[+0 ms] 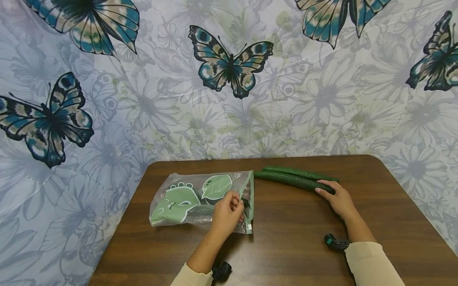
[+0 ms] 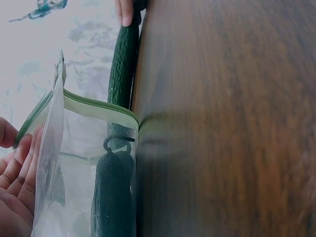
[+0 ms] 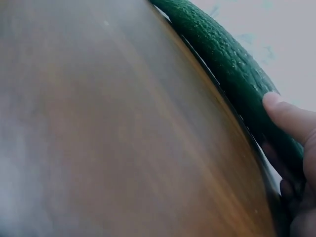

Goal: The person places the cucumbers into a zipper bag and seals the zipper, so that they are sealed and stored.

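Observation:
A clear zip bag [image 1: 193, 216] printed with pale green animal shapes lies on the table, its green-edged mouth facing right. My left hand [image 1: 227, 212] pinches one side of that mouth between thumb and fingers; the left wrist view shows the mouth parted. Inside the bag is a dark green cucumber [image 2: 113, 197], its curled stem near the opening. My right hand [image 1: 338, 198] grips the right end of another long cucumber [image 1: 286, 178], whose far end reaches the bag's mouth. Thumb and fingers lie on opposite sides of it. A further cucumber [image 1: 304, 173] lies just behind.
The brown wooden table [image 1: 293, 254] carries everything, and its back edge runs close behind the cucumbers. A cloth backdrop [image 1: 161, 99] with butterflies and flowers hangs behind it. Each wrist wears a black camera mount [image 1: 335, 242].

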Action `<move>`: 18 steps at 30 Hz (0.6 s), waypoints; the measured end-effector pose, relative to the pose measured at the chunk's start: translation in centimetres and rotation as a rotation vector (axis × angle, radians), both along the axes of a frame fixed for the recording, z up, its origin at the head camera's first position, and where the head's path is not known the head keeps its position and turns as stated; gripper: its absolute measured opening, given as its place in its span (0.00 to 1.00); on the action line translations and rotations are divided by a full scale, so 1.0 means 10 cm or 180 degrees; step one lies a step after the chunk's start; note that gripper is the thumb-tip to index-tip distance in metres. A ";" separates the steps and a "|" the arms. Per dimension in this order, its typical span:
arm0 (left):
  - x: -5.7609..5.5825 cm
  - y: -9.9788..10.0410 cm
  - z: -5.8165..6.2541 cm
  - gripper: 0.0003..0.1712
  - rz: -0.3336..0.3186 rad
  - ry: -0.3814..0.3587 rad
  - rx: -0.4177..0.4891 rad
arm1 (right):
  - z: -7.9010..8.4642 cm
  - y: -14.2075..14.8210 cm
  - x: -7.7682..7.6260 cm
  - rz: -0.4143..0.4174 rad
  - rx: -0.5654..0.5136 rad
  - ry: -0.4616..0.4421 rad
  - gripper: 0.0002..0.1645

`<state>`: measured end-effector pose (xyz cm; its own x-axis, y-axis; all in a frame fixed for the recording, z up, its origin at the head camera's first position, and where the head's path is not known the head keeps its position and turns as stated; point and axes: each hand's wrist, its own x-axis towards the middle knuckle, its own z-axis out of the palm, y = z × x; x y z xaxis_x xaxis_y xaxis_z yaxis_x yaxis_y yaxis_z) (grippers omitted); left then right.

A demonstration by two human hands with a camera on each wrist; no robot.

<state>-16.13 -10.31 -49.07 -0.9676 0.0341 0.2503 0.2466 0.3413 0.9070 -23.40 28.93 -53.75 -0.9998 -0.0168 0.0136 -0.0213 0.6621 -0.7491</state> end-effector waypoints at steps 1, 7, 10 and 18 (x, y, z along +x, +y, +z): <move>0.00 0.00 0.01 0.03 0.0002 -0.0004 -0.0011 | 0.01 0.01 0.01 -0.0016 -0.0059 -0.0069 0.41; 0.01 -0.01 0.01 0.03 0.0032 -0.0022 -0.0043 | 0.03 0.06 0.05 0.0015 -0.0242 -0.0266 0.43; 0.01 -0.02 0.02 0.03 0.0041 -0.0036 -0.0027 | 0.05 0.09 0.07 0.0047 -0.0388 -0.0296 0.43; 0.01 -0.02 0.03 0.03 -0.0002 -0.0074 0.0056 | 0.07 0.15 0.12 0.0052 -0.0707 -0.0338 0.43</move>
<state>-16.03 -10.49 -48.80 -0.9731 0.0307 0.2284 0.2258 0.3252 0.9183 -22.21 30.42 -53.02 -0.9954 -0.0414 -0.0864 0.0560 0.4810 -0.8749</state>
